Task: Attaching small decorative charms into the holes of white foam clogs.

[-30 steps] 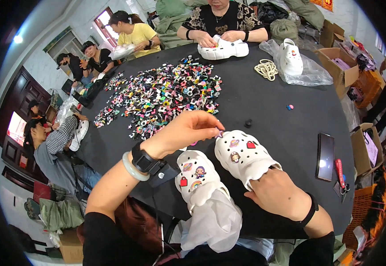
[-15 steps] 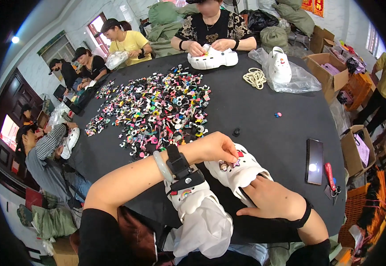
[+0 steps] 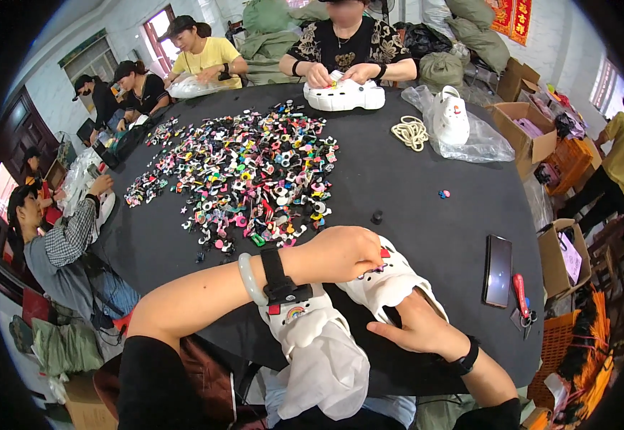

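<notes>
1. White foam clog (image 3: 402, 276), centre of the action, at the near side of the big black-covered table (image 3: 434, 229), toe pointing away from the wearer!
2. Beyond it sprawls a heap of shoe charms (image 3: 254, 172), every colour going, plenty of them loose on the cloth.
3. Just left, a second white clog (image 3: 305, 326) with thin white wrapping (image 3: 326, 369) spilling from its heel end: a rainbow charm (image 3: 295, 312) is in, while the left wrist covers its toe.
4. Right hand (image 3: 423, 326) is slipped into the first clog's opening, thumb outside; its fingers are hidden, so whether they grip, I can't tell.
5. Left hand (image 3: 351, 254) is in tight, fingers pinched on a purple charm (image 3: 379, 269) at the upper; it's perhaps not fully seated, hard to call under those knuckles.
6. Red charm (image 3: 385, 253) already sits beside it, and smaller yet, some vent holes look unfilled.
</notes>
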Motion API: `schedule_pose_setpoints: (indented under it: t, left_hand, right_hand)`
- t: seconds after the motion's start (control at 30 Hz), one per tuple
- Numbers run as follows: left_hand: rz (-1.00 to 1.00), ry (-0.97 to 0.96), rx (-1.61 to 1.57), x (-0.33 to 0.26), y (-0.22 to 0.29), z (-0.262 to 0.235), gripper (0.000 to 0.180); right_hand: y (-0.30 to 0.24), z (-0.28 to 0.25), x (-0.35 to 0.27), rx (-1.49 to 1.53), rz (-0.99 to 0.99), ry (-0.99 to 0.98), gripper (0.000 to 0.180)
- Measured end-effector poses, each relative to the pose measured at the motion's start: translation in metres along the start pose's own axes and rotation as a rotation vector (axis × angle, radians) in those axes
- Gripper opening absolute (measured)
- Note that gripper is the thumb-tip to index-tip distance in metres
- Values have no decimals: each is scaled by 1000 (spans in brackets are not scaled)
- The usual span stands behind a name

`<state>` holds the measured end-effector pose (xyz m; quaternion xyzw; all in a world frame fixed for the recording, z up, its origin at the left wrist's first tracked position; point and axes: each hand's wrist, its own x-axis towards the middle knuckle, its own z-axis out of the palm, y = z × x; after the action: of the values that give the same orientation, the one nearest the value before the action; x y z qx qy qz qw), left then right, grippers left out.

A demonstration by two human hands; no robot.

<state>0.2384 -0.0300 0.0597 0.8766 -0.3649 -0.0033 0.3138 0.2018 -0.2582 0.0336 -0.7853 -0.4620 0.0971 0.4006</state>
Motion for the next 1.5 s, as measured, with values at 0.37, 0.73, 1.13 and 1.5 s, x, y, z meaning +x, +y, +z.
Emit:
schedule_pose_setpoints:
  t: [0.37, 0.73, 1.13, 1.5]
  left_hand:
    - [161, -126, 290, -15, 19, -7, 28]
    - [76, -157, 540, -8, 29, 1, 36]
    - [67, -33, 135, 2, 13, -10, 11]
    - [81, -14, 210, 4, 14, -5, 11]
  right_hand:
    - [-4, 1, 2, 7, 39, 60, 48]
    - [0, 1, -3, -34, 167, -86, 49]
    - [8, 7, -4, -31, 2, 101, 36]
    - [9, 8, -3, -71, -10, 72, 39]
